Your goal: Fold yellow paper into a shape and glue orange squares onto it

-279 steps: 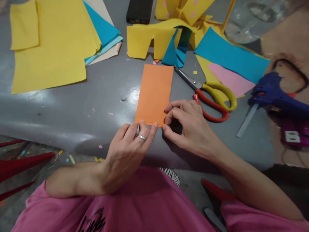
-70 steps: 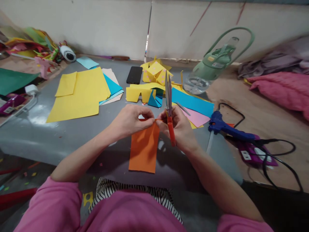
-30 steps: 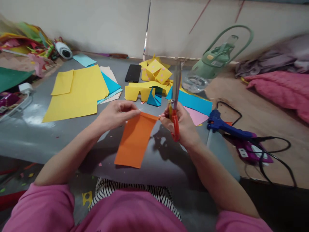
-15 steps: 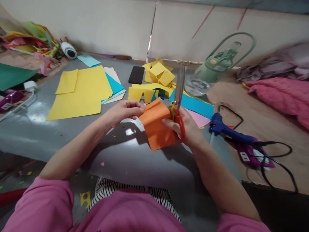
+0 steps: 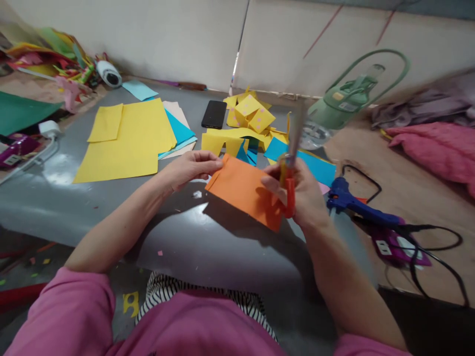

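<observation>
An orange paper sheet [image 5: 243,190] with a creased strip along its left edge is held above the grey table. My left hand [image 5: 196,167] pinches the sheet's upper left corner between thumb and fingers. My right hand [image 5: 306,190] is closed around red-handled scissors [image 5: 290,195], whose blurred blades point up, away from the paper. That hand's thumb also lies near the right part of the orange sheet. Just beyond the sheet are folded yellow paper pieces [image 5: 215,141] and a blue paper strip [image 5: 317,168].
Large yellow sheets [image 5: 129,148] lie at the left, near a black phone [image 5: 214,114]. Yellow paper boxes [image 5: 249,111] with pink dots stand at the back. A green bottle [image 5: 343,99], a blue glue gun [image 5: 361,205] and its black cord are on the right.
The orange sheet has turned and flattened out, its right end now lower. My right hand has moved right with the scissors, while my left hand keeps its pinch.
</observation>
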